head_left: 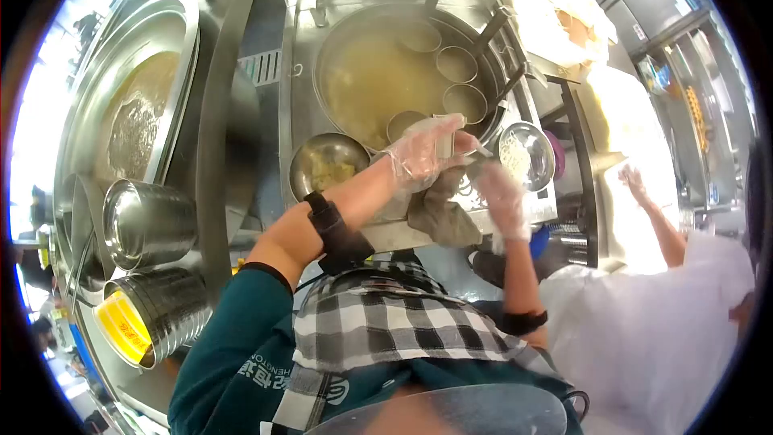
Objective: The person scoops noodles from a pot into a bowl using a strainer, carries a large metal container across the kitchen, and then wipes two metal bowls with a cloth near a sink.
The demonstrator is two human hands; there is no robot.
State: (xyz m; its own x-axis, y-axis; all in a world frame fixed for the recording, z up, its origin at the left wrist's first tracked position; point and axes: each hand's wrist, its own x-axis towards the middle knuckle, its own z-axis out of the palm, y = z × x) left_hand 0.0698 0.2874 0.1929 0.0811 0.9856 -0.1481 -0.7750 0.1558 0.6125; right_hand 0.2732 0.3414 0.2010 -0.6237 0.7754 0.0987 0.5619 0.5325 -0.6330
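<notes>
My left hand point(423, 151), in a clear plastic glove, reaches over the near rim of a large round pot point(324, 72) of cloudy yellowish broth. Its fingers are closed around the handle of a noodle strainer point(403, 124) at the pot's near edge. Low and to the right, my gloved right hand point(503, 197) is smeared by motion, so its fingers do not show clearly. Between the hands a grey-brown cloth point(444, 213) hangs over the counter's front edge. Just beyond my right hand stands a metal bowl point(547, 163) with white shreds in it.
More strainers point(456, 64) hang along the pot's right side, handles rising outward. A bowl of yellowish pieces point(326, 165) sits left of the pot. Further left are a large basin point(181, 40) and stacked metal pots point(153, 221). A person in white point(636, 314) works at the right.
</notes>
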